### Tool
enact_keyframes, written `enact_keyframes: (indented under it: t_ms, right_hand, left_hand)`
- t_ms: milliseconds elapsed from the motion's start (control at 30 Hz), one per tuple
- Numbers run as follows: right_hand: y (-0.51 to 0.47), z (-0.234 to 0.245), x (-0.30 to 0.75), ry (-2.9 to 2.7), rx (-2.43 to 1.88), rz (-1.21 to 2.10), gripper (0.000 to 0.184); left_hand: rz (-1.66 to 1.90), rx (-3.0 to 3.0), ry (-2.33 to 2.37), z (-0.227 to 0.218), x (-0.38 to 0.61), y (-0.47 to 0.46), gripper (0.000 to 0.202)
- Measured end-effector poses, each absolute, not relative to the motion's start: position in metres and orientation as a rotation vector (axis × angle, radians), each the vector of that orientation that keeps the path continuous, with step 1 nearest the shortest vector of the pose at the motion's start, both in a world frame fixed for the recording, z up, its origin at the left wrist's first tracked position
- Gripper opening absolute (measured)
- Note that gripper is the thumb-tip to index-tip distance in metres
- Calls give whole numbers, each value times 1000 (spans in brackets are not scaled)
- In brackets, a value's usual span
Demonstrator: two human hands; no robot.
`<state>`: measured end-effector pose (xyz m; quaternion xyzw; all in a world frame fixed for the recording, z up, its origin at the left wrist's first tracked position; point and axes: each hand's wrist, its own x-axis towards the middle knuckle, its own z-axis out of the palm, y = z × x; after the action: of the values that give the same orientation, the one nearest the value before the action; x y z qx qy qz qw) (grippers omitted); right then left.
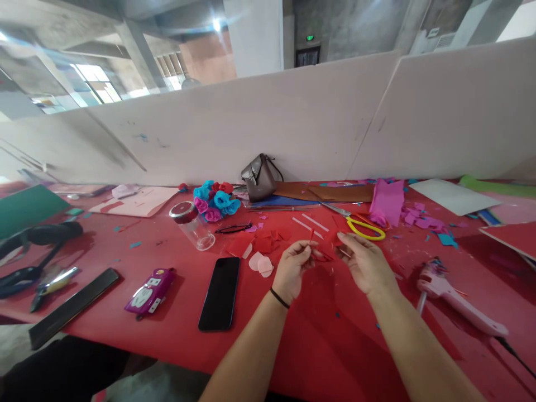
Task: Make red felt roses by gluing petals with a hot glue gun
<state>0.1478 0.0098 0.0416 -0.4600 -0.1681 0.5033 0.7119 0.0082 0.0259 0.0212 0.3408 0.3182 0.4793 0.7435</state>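
Observation:
My left hand [296, 263], a black band at its wrist, pinches a thin red strip of paper that stands up between thumb and fingers. Close beside it, my right hand [363, 259] has thumb and fingers closed on a small red paper piece [335, 239]. Both hands are held above the red table, a small gap apart. Loose red paper pieces [264, 243] and pale pink paper petals [261, 263] lie left of my left hand. Beyond the hands are yellow-handled scissors [365, 228] and two pale strips [315, 222].
A black phone [220, 294], clear jar [196, 229] and purple case [151, 292] lie left. Paper flowers [216, 201] and a grey bag [258, 178] stand at the back. A pink glue gun [460, 301] with a cord lies right. A white partition [234, 128] closes the far side.

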Motion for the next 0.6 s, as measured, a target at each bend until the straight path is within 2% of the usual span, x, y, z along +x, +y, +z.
enact_keyframes:
  t_ms: [367,600]
  right_hand:
    - [6,37,135,-601,-1029,1178,28]
    - [5,42,132,-618,-1037,1152,26]
  left_hand:
    - [984,765,616,22,9,26,33]
    - [1021,779,666,22,13,26,26]
